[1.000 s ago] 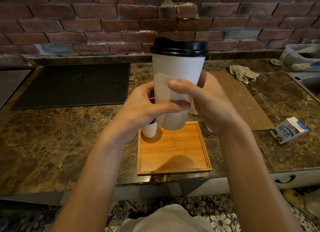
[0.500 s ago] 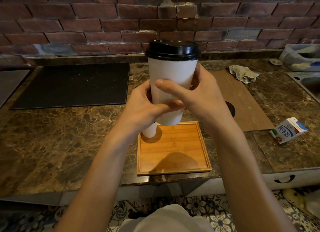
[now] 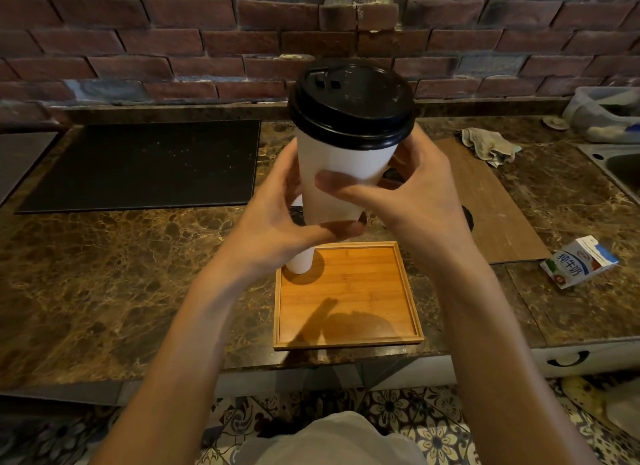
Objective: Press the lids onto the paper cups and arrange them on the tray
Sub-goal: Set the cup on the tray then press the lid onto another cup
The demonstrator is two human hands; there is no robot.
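The white paper cup (image 3: 341, 184) is hanging in the air above the far edge of the wooden tray (image 3: 363, 284). A black lid (image 3: 351, 104) is sitting around its rim, and the cup is leaning so that the lid's top is facing the camera. Both hands are gripping it. The left hand (image 3: 273, 225) is curling round the left wall with its thumb lying under the base, and the right hand (image 3: 412, 204) is wrapping the right wall with its thumb pressing across the front. A second white cup (image 3: 300, 262) is standing in the tray's far left corner, mostly hidden behind the left hand. Right of the tray, a milk carton (image 3: 578, 262) is lying on the marble counter (image 3: 104, 274). Beyond the tray, a brown board (image 3: 495, 201) is lying to the right and a black mat (image 3: 145, 163) to the left.
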